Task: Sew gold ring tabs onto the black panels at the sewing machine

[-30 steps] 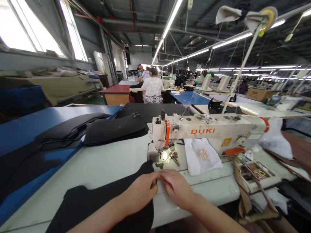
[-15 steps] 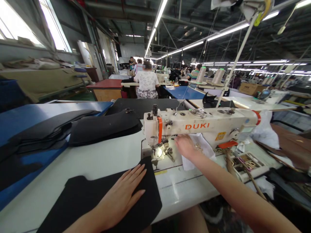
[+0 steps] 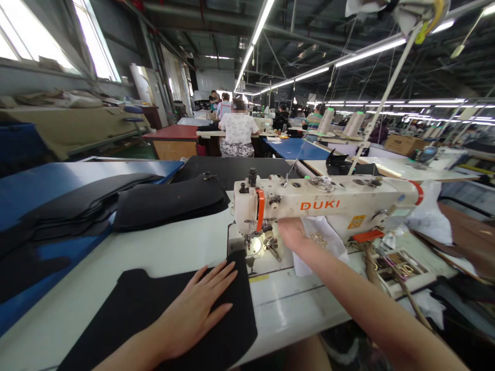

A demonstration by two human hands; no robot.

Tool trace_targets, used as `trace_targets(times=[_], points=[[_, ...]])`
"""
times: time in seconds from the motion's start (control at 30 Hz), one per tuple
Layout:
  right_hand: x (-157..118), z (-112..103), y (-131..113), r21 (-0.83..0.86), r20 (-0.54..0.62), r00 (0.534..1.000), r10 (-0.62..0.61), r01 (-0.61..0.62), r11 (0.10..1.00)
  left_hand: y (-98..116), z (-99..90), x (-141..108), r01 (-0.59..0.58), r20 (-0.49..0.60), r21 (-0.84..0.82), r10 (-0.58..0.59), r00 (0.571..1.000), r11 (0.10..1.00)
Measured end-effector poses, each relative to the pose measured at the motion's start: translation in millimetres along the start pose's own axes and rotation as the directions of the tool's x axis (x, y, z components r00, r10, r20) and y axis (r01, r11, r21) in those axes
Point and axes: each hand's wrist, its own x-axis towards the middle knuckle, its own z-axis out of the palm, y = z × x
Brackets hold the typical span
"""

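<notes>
A black fabric panel [image 3: 143, 296] lies on the pale sewing table, its upper right corner close to the needle area. Pressed flat on it is my left hand [image 3: 199, 309], fingers stretched out and holding nothing. My right hand [image 3: 293, 233] reaches under the arm of the white sewing machine [image 3: 286, 206], to the right of the needle. Its fingers are hidden behind the machine. Under and beside my right wrist lies a white cloth [image 3: 332, 239] with small gold-coloured metal pieces [image 3: 317, 239] on it. The shiny needle plate [image 3: 253, 246] is lit by a lamp.
Stacked black panels [image 3: 170, 203] lie at the left, partly over a blue table [image 3: 23, 180]. To the right stands a compartment tray [image 3: 404, 270] with small parts. Thread cones [image 3: 326, 122] rise behind the machine. A person [image 3: 237, 131] sits farther ahead, facing away.
My right hand has gone slightly deeper behind the machine head, and its fingers are now out of sight. My left hand stays flat on the panel. The view has shifted slightly.
</notes>
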Motion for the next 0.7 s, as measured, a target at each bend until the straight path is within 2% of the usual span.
trace_targets(times=[0.1,0.2,0.27,0.33,0.37,0.43,0.53,0.57,0.63,0.7], points=[[-16.3,-8.1,-2.8,-0.017,0.021,0.999,-0.034,0.034,0.999,-4.7,0.5,1.0,-0.019,-0.004,-0.018,0.019,1.0,1.0],[-50.3,-11.0,-10.8,-0.014,0.038,0.994,-0.099,0.1,0.995,-5.5,0.5,0.5,-0.047,-0.061,-0.058,0.043,0.997,0.997],[-77.7,-7.7,-18.8,0.019,0.046,0.976,-0.215,0.214,0.977,-0.3,-0.4,1.3,-0.037,-0.127,-0.14,0.019,0.992,0.99],[-101.8,-1.4,-27.6,0.072,-0.005,0.901,-0.433,0.432,0.899,11.1,-2.6,5.2,0.029,-0.198,-0.317,-0.096,0.975,0.948],[-111.1,1.9,-31.8,0.09,-0.045,0.866,-0.499,0.501,0.861,18.9,-4.5,8.6,0.079,-0.191,-0.445,-0.181,0.965,0.892],[-123.3,6.4,-39.3,0.115,-0.121,0.813,-0.57,0.582,0.805,36.0,-9.3,17.8,0.177,-0.062,-0.702,-0.307,0.95,0.689],[-128.8,5.5,-44.6,0.155,-0.168,0.784,-0.597,0.619,0.77,56.2,-17.1,32.8,0.289,0.183,-0.888,-0.301,0.936,0.358],[-128.1,3.2,-43.5,0.177,-0.173,0.782,-0.598,0.622,0.762,59.4,-19.1,36.5,0.309,0.22,-0.906,-0.3,0.928,0.291],[-123.5,-3.7,-34.2,0.236,-0.19,0.793,-0.578,0.609,0.758,59.8,-21.8,40.6,0.345,0.263,-0.914,-0.339,0.903,0.213],[-114.3,-12.7,-14.6,0.272,-0.199,0.847,-0.493,0.531,0.803,54.7,-22.8,40.2,0.376,0.284,-0.91,-0.398,0.872,0.176]])
